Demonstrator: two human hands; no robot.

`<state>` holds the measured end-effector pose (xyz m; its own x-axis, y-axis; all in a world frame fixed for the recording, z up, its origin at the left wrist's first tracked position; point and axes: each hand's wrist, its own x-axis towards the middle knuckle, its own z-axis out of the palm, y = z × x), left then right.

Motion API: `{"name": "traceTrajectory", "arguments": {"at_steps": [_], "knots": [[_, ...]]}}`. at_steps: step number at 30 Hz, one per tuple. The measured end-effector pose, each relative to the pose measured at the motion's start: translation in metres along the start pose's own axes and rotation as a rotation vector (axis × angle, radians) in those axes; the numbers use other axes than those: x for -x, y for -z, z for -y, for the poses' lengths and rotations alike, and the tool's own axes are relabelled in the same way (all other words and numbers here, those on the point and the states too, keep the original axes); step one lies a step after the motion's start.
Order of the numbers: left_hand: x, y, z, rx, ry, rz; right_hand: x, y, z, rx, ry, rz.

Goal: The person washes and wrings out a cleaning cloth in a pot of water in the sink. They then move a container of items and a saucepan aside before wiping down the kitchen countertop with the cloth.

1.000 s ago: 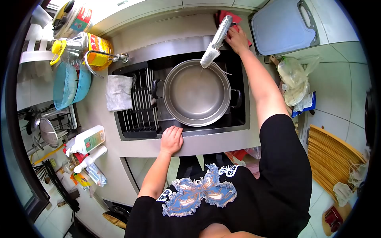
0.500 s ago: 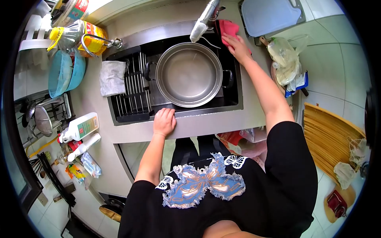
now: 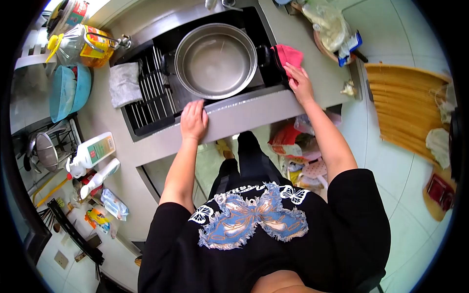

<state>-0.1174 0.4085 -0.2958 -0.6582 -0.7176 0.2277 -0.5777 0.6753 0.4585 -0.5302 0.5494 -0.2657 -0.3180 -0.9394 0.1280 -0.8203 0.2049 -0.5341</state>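
A red cloth [image 3: 287, 55] lies over the right rim of the sink [image 3: 244, 103], with the fingers of my right hand [image 3: 299, 82] stretched out on its lower part. My left hand [image 3: 194, 119] rests on the front edge of the counter, fingers extended and nothing visible in them. Between and beyond my hands, a large metal pot [image 3: 216, 61] with black handles sits in the sink. Left of the pot is a black rack [image 3: 155, 88] with metal bars. A folded grey cloth [image 3: 125, 84] lies at the rack's left side.
An oil bottle [image 3: 90, 46] and a blue basket [image 3: 83, 90] stand at the left. Nearer are a white bottle [image 3: 95, 151] and other small items. Plastic bags [image 3: 330, 24] lie at the upper right, and a bamboo mat [image 3: 405, 102] is at the right.
My right hand and the red cloth have moved from the faucet area down the sink's right side. The view has shifted, so the pot and sink appear higher and the faucet is mostly out of view.
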Motion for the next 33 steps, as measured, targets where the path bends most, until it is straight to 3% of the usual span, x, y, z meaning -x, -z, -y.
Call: {"name": "traceTrajectory", "arguments": {"at_steps": [3, 5, 9, 10, 13, 16, 19, 22, 23, 24, 29, 31, 33], "knots": [[0.004, 0.008, -0.001, 0.065, 0.045, -0.015, 0.058, -0.016, 0.028, 0.048, -0.045, -0.024], [0.000, -0.004, 0.003, 0.138, 0.038, -0.060, 0.078, -0.044, 0.052, 0.124, -0.108, -0.165], [0.022, 0.012, -0.011, 0.272, 0.070, -0.222, 0.099, -0.107, 0.149, 0.202, -0.118, -0.214], [0.032, 0.019, -0.014, 0.274, 0.118, -0.288, 0.100, -0.117, 0.182, 0.024, -0.119, -0.180], [0.065, 0.034, -0.032, 0.273, 0.181, -0.345, 0.095, -0.172, 0.252, -0.106, 0.047, -0.125], [0.101, 0.062, -0.037, 0.228, 0.217, -0.369, 0.091, -0.246, 0.299, -0.081, 0.253, -0.027], [0.121, 0.088, -0.021, 0.138, 0.208, -0.394, 0.067, -0.216, 0.323, -0.559, 0.087, -0.009], [0.122, 0.094, 0.005, 0.057, 0.194, -0.386, 0.048, -0.146, 0.307, -0.871, -0.076, -0.214], [0.118, 0.094, 0.010, 0.008, 0.200, -0.385, 0.047, -0.119, 0.292, -0.764, -0.037, -0.342], [0.111, 0.091, 0.013, 0.025, 0.207, -0.371, 0.053, -0.080, 0.281, -0.791, -0.146, -0.318], [0.064, 0.048, 0.034, -0.037, 0.120, -0.256, 0.085, 0.025, 0.199, -0.310, -0.175, -0.675], [0.053, 0.026, 0.044, -0.075, 0.131, -0.213, 0.098, 0.029, 0.145, -0.172, -0.250, -0.580], [0.049, 0.015, 0.042, -0.096, 0.224, -0.137, 0.106, 0.013, 0.074, 0.224, -0.402, -0.450]]}}
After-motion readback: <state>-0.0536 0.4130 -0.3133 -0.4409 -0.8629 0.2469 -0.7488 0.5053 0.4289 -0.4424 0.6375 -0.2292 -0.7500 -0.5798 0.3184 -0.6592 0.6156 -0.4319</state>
